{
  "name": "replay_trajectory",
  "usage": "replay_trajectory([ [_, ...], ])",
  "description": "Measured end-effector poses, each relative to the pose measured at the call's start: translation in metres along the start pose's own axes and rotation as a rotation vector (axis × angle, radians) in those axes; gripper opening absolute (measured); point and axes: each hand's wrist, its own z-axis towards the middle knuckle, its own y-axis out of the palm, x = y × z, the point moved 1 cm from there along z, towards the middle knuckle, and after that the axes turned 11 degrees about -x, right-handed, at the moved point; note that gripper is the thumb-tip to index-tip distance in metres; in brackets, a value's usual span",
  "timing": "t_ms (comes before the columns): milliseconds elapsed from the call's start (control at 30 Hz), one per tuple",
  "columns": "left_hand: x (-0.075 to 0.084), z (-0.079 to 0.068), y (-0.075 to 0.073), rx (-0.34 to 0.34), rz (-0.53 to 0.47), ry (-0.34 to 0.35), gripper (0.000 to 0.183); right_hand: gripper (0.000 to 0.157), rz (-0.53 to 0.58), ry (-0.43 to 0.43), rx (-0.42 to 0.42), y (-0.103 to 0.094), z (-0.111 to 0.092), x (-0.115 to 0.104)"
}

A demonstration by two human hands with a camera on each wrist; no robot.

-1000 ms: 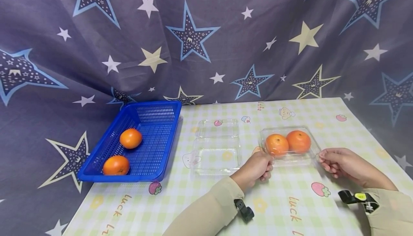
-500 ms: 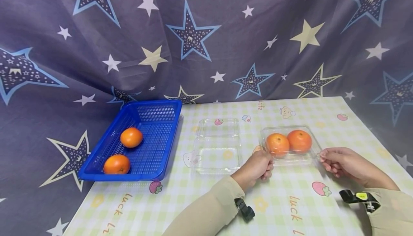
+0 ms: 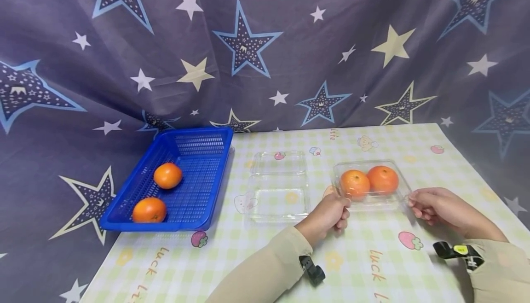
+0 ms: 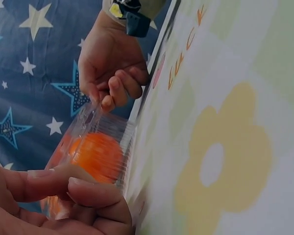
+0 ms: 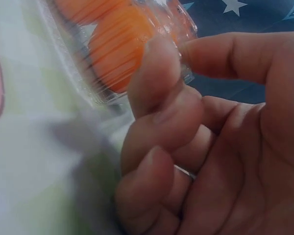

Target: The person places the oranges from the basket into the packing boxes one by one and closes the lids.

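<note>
A clear plastic clamshell box (image 3: 372, 205) with its lid down sits at the right of the table in the head view. Two oranges lie side by side in it, a left orange (image 3: 354, 184) and a right orange (image 3: 383, 179). At the box's front left corner, my left hand (image 3: 329, 215) pinches the edge. My right hand (image 3: 440, 211) pinches the opposite front corner between thumb and index finger. Through the right wrist view, the ribbed wall of the clamshell box (image 5: 108, 95) shows just beyond the fingers of the right hand (image 5: 225, 147).
Left of the hands, a second clear clamshell (image 3: 278, 175) lies unfolded, its lid towards the back. Further left stands a blue plastic basket (image 3: 219, 188) holding a back orange (image 3: 168, 176) and a front orange (image 3: 149, 210). A star-patterned curtain (image 3: 290, 63) hangs behind the checked tablecloth (image 3: 256, 257).
</note>
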Motion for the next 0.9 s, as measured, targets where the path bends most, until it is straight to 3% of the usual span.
replay_trajectory([
  [200,0.002,-0.013,0.000,-0.035,0.047,-0.016,0.036,0.031,-0.021,0.034,0.058,-0.004,-0.010,-0.004],
  [333,0.008,-0.025,-0.001,-0.051,0.122,-0.007,0.032,0.024,-0.112,0.032,0.181,-0.005,-0.016,-0.011],
  [467,0.021,-0.038,-0.006,-0.055,0.211,0.022,0.024,0.029,-0.240,0.013,0.306,-0.004,-0.016,-0.025],
  [667,0.042,-0.055,-0.027,-0.038,0.346,0.096,0.021,0.034,-0.412,-0.001,0.429,0.002,-0.011,-0.056],
  [900,0.056,-0.073,-0.062,0.060,0.379,0.127,0.010,0.033,-0.472,-0.053,0.465,0.020,-0.003,-0.094],
])
